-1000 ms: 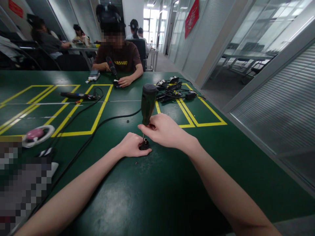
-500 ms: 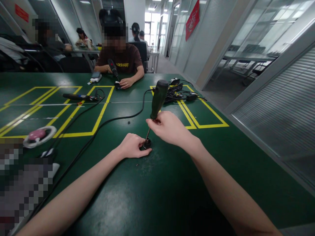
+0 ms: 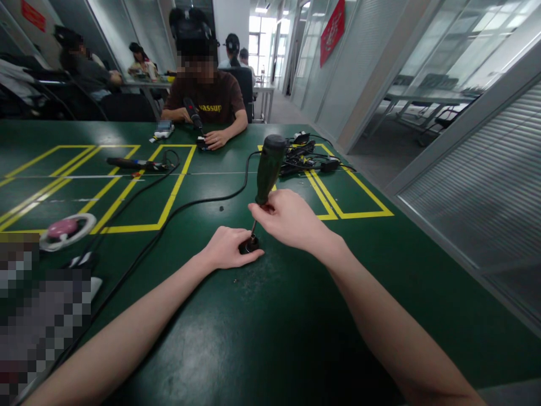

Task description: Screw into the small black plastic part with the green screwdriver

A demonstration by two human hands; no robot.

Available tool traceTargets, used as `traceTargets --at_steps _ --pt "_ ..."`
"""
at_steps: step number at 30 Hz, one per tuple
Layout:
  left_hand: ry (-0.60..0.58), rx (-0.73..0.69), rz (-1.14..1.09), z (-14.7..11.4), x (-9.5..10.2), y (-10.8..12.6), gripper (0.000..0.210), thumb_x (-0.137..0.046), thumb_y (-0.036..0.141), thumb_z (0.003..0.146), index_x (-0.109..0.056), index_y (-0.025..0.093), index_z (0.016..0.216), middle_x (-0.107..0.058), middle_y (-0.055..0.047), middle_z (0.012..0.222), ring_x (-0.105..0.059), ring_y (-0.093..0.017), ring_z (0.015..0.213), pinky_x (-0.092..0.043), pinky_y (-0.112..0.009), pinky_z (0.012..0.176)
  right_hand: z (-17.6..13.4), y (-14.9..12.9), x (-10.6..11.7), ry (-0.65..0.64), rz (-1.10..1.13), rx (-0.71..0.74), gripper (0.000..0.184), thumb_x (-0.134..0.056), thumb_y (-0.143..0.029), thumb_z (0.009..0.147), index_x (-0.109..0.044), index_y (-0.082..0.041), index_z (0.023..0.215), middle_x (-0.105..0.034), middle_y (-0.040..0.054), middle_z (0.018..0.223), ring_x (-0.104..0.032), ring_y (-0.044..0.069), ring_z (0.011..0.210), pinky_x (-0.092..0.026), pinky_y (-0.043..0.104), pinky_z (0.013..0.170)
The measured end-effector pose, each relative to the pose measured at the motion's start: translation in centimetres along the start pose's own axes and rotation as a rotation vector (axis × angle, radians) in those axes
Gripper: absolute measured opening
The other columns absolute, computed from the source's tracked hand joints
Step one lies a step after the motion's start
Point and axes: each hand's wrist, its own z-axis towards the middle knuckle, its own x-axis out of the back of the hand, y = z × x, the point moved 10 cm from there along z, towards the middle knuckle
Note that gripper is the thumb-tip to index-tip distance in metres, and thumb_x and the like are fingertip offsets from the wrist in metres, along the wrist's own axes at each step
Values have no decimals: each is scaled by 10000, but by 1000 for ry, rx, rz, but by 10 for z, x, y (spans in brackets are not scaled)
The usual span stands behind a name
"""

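Note:
My right hand (image 3: 289, 217) grips a screwdriver (image 3: 270, 166) low on its thick dark handle, leaving the black top end sticking up. The tool stands slightly tilted, and its thin shaft runs down to a small round black part (image 3: 252, 246) on the green table (image 3: 287, 327). Around that part curls my left hand (image 3: 226, 248), thumb on the near side and fingers on the far side, pressing it against the tabletop. Where exactly the tip meets the part is too small to tell.
A black cable (image 3: 203, 201) crosses the table behind my left hand. Beyond my right hand lies a tangle of black cords (image 3: 302, 158). A second corded tool (image 3: 135, 164) rests at far left, near a pink-and-white round object (image 3: 63, 228). Opposite, a co-worker (image 3: 211, 96) holds a power tool.
The screwdriver's handle has shifted slightly left. My left thumb has slid a little further right along the black part. Both hands otherwise keep their places.

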Motion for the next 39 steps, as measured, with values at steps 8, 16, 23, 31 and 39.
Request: traceTargets --at_steps 8,16,23,31,39 --pt "-44 42 -42 -2 -6 -6 367 -634 443 981 -652 147 1196 -698 -76 1146 -690 -171 999 -624 -378 892 1 2 3 10 -8 -20 374 -530 -287 960 -435 -207 607 -537 12 622 -375 133 565 -214 316 586" --pt "-39 55 -130 -4 -8 -14 389 -645 427 975 -636 150 1249 -681 -90 1223 -684 -195 1073 -619 -411 939 1 2 4 5 -3 -13 365 -541 -264 943 -425 -206 602 -525 6 628 -338 124 561 -219 311 578" --pt "-31 80 -249 -2 -6 -24 401 -648 425 974 -630 149 1264 -675 -92 1242 -681 -203 1089 -618 -416 944 2 2 6 9 -29 -22 340 -542 -268 960 -494 -194 631 -608 31 689 -417 132 588 -243 303 577" --pt "-92 121 -464 2 -9 -35 401 -652 420 972 -628 149 1267 -671 -96 1251 -678 -203 1097 -617 -419 947 3 2 6 0 -8 -18 338 -535 -270 955 -476 -198 630 -572 19 664 -402 132 585 -252 300 576" --pt "-167 168 -708 0 -13 -51 411 -648 421 975 -615 151 1283 -678 -90 1213 -687 -185 1040 -628 -391 900 5 4 6 -7 6 -21 364 -543 -265 960 -452 -198 613 -534 10 643 -383 127 584 -248 299 581"
